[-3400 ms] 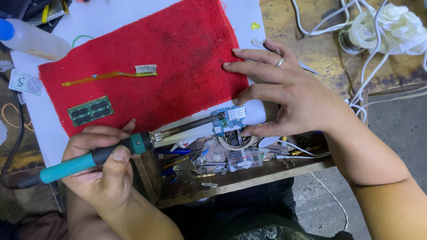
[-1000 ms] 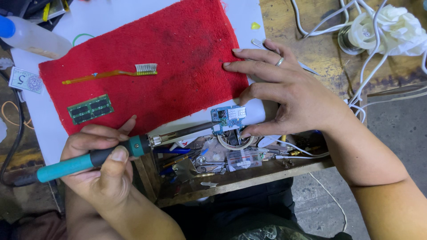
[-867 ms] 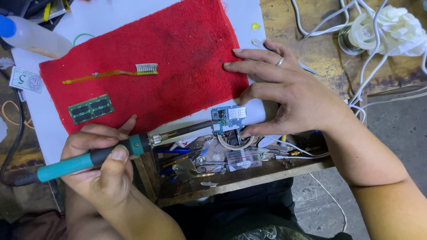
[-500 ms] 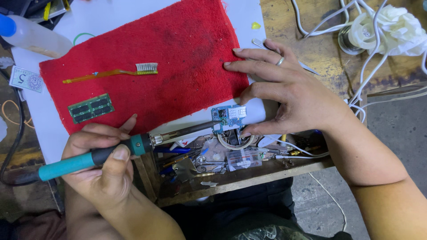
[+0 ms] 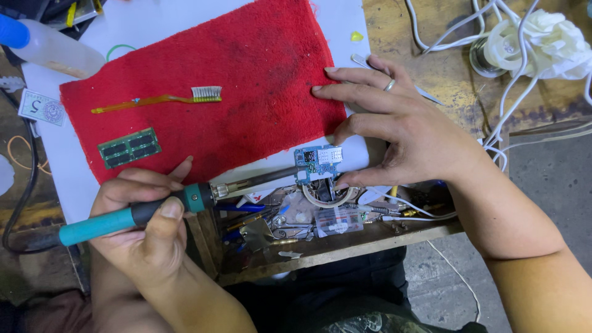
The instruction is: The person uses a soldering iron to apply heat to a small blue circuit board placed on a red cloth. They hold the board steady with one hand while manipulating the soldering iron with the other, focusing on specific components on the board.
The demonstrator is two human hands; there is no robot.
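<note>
My left hand (image 5: 145, 225) grips a soldering iron (image 5: 160, 206) by its teal and black handle. The metal tip reaches right to a small blue circuit board (image 5: 316, 159) at the near edge of the white sheet (image 5: 151, 28). My right hand (image 5: 404, 132) rests beside that board, thumb and forefinger pinching its right side, other fingers spread over the corner of the red towel (image 5: 209, 86). A ring sits on one finger.
On the towel lie a green memory module (image 5: 129, 147) and an orange-handled toothbrush (image 5: 161, 98). A plastic bottle with a blue cap (image 5: 52, 49) stands at the far left. An open drawer (image 5: 308, 222) of small parts sits below the board. White cables (image 5: 524, 55) tangle at the right.
Nothing has visibly moved apart from a slight shift of the iron's tip against the board; both hands hold their places.
</note>
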